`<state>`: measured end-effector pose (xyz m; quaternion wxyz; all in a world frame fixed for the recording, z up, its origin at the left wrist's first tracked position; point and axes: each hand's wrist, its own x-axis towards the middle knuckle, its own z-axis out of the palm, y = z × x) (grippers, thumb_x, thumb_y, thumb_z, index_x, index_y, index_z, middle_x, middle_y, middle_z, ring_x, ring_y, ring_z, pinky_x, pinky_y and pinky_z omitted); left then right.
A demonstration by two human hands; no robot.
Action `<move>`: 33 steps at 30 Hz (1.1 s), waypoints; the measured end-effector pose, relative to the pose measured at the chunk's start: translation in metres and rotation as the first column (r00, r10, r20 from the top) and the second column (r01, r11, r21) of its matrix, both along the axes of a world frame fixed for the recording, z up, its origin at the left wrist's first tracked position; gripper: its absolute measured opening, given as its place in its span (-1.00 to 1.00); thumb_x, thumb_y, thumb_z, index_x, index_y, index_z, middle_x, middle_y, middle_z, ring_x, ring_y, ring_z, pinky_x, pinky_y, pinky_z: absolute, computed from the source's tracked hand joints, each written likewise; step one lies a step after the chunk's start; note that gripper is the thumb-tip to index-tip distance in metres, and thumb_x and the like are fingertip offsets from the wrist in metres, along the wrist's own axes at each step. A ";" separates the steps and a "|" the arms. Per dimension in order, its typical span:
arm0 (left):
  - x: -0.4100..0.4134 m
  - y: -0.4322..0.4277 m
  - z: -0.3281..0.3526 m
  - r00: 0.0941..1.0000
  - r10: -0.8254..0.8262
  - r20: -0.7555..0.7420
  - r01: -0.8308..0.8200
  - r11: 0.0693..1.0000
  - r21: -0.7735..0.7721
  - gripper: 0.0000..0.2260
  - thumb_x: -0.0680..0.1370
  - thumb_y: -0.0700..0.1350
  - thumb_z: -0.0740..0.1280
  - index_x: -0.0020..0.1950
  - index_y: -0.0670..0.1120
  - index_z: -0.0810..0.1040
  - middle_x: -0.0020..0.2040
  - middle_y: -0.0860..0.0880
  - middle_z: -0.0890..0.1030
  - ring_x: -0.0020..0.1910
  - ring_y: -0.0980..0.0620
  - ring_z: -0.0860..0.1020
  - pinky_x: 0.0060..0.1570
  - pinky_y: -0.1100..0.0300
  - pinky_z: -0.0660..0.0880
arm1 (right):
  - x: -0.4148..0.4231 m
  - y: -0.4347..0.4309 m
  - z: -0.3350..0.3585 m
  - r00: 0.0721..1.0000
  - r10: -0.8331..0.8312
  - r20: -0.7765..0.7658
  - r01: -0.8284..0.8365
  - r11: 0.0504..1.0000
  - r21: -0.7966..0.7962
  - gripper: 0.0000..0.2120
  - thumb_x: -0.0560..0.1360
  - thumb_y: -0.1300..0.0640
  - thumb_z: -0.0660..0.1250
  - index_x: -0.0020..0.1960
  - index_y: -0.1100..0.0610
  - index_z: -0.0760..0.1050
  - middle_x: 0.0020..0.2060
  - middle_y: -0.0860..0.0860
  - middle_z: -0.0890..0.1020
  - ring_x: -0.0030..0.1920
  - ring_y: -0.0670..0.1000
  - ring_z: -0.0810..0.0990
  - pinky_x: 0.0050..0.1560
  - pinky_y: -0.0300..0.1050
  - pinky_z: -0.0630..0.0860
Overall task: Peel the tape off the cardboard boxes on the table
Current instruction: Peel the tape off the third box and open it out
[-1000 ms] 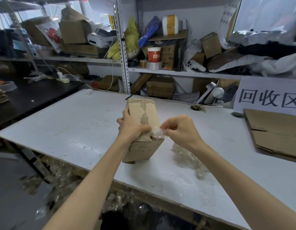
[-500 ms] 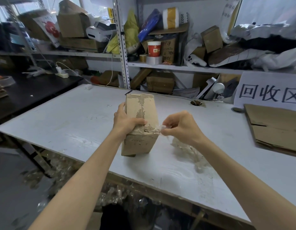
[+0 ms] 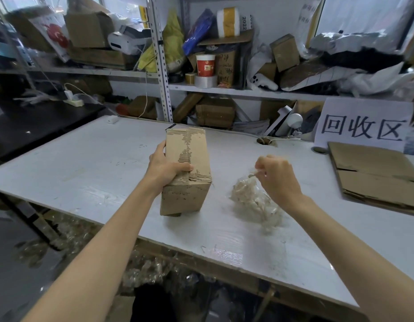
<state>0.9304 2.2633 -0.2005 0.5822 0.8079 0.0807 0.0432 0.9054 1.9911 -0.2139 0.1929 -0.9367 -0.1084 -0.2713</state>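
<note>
The right hand [image 3: 276, 180] has pulled away from the cardboard box [image 3: 185, 201], its grip pinching a freed strip of clear tape [image 3: 253, 175] just above the heap of peeled tape [image 3: 252, 201]. The left hand's [image 3: 166, 168] grip stays curled round the box's top edge, standing it near the middle of the surface [image 3: 85, 173]. That strip seems done; remaining tape, if any, cannot be made out.

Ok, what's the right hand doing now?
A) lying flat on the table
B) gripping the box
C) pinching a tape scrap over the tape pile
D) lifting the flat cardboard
C: the right hand pinches a tape scrap over the tape pile, clear of the box that the left hand grips.
</note>
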 end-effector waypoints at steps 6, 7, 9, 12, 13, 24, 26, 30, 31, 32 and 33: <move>-0.005 -0.008 0.000 0.998 -0.032 0.051 0.030 0.998 0.049 -0.07 0.29 -0.16 0.63 0.53 0.06 0.20 0.37 -0.12 0.40 0.30 -0.13 0.45 0.33 -0.15 0.43 | -0.008 0.015 -0.032 0.988 0.076 -0.134 -0.133 0.863 -0.488 -0.57 0.37 0.53 0.19 0.17 0.23 0.41 -0.12 0.12 0.55 -0.14 0.12 0.52 -0.26 -0.09 0.37; -0.006 -0.009 0.000 0.998 -0.031 0.057 0.028 0.998 0.057 -0.07 0.29 -0.15 0.63 0.54 0.06 0.19 0.37 -0.11 0.39 0.30 -0.13 0.45 0.33 -0.15 0.43 | -0.009 0.015 -0.035 0.978 0.067 -0.198 -0.158 0.854 -0.496 -0.59 0.40 0.48 0.20 0.20 0.22 0.39 -0.08 0.11 0.56 -0.10 0.12 0.53 -0.21 -0.09 0.39; -0.008 -0.009 0.001 0.997 -0.031 0.068 0.026 0.997 0.075 -0.06 0.31 -0.13 0.63 0.55 0.07 0.17 0.37 -0.10 0.37 0.31 -0.12 0.43 0.34 -0.15 0.41 | -0.007 0.012 -0.032 0.934 0.027 -0.356 -0.201 0.864 -0.462 -0.69 0.46 0.34 0.20 0.18 0.21 0.47 0.01 0.11 0.61 0.02 0.14 0.56 -0.05 -0.07 0.47; -0.012 -0.012 0.002 0.997 -0.021 0.074 0.013 0.994 0.109 -0.08 0.33 -0.08 0.61 0.56 0.09 0.16 0.35 -0.07 0.30 0.32 -0.11 0.40 0.36 -0.14 0.39 | -0.004 0.006 -0.016 0.821 0.052 -0.568 -0.222 0.946 -0.235 -0.64 0.47 0.11 0.24 0.21 0.25 0.51 0.20 0.21 0.54 0.19 0.21 0.51 0.17 0.10 0.47; -0.014 -0.014 0.003 0.997 -0.018 0.073 0.009 0.994 0.113 -0.09 0.34 -0.05 0.61 0.55 0.11 0.15 0.31 -0.04 0.28 0.31 -0.11 0.39 0.36 -0.13 0.39 | -0.004 0.007 -0.012 0.815 0.050 -0.577 -0.195 0.961 -0.193 -0.55 0.48 0.04 0.25 0.27 0.28 0.45 0.27 0.21 0.47 0.25 0.21 0.46 0.22 0.11 0.44; -0.035 -0.020 0.009 0.984 0.057 0.167 -0.088 0.979 0.185 -0.29 0.37 0.09 0.55 0.42 -0.08 0.37 0.27 -0.07 0.43 0.20 0.00 0.48 0.17 0.04 0.53 | -0.004 0.089 0.041 0.839 0.346 -0.421 0.039 0.732 0.680 -0.61 0.42 -0.21 0.39 -0.04 0.12 0.50 -0.06 0.03 0.60 -0.07 0.04 0.62 -0.28 -0.04 0.64; -0.041 -0.019 0.010 0.979 0.059 0.197 -0.097 0.977 0.191 -0.33 0.38 0.13 0.52 0.40 -0.09 0.43 0.26 -0.07 0.45 0.19 -0.02 0.50 0.13 0.04 0.56 | -0.005 0.095 0.046 0.864 0.295 -0.408 0.035 0.773 0.633 -0.71 0.36 -0.08 0.47 -0.25 0.12 0.51 -0.24 0.05 0.62 -0.16 0.06 0.65 -0.34 0.00 0.63; -0.048 -0.014 0.026 0.977 0.062 0.203 -0.082 0.993 0.090 -0.33 0.35 0.24 0.22 0.37 -0.09 0.51 0.26 -0.07 0.55 0.16 0.00 0.52 -0.18 0.29 0.45 | -0.003 0.098 0.053 0.856 0.311 -0.414 0.046 0.751 0.659 -0.80 0.35 0.12 0.40 -0.20 0.28 0.56 -0.25 0.18 0.64 -0.24 0.13 0.65 -0.41 -0.08 0.63; -0.048 -0.012 0.031 0.976 0.057 0.211 -0.077 0.993 0.090 -0.33 0.36 0.23 0.19 0.38 -0.08 0.51 0.27 -0.06 0.56 0.14 0.03 0.51 -0.22 0.32 0.41 | -0.001 0.097 0.055 0.861 0.312 -0.401 0.050 0.734 0.678 -0.85 0.38 0.17 0.37 -0.16 0.27 0.53 -0.25 0.16 0.61 -0.23 0.13 0.62 -0.38 -0.08 0.62; -0.048 -0.010 0.036 0.974 0.040 0.222 -0.064 0.993 0.101 -0.34 0.37 0.22 0.16 0.39 -0.06 0.50 0.28 -0.05 0.57 0.14 0.04 0.51 -0.22 0.33 0.40 | 0.001 0.095 0.057 0.872 0.305 -0.383 0.050 0.723 0.689 -0.87 0.40 0.21 0.34 -0.10 0.27 0.52 -0.22 0.15 0.59 -0.20 0.12 0.60 -0.32 -0.06 0.61; -0.048 -0.008 0.042 0.972 0.008 0.236 -0.038 0.992 0.122 -0.35 0.39 0.21 0.15 0.41 -0.05 0.48 0.30 -0.04 0.56 0.15 0.04 0.51 -0.19 0.32 0.41 | 0.002 0.093 0.059 0.883 0.302 -0.360 0.041 0.713 0.700 -0.84 0.40 0.24 0.32 -0.04 0.26 0.51 -0.18 0.15 0.59 -0.14 0.12 0.59 -0.25 -0.03 0.61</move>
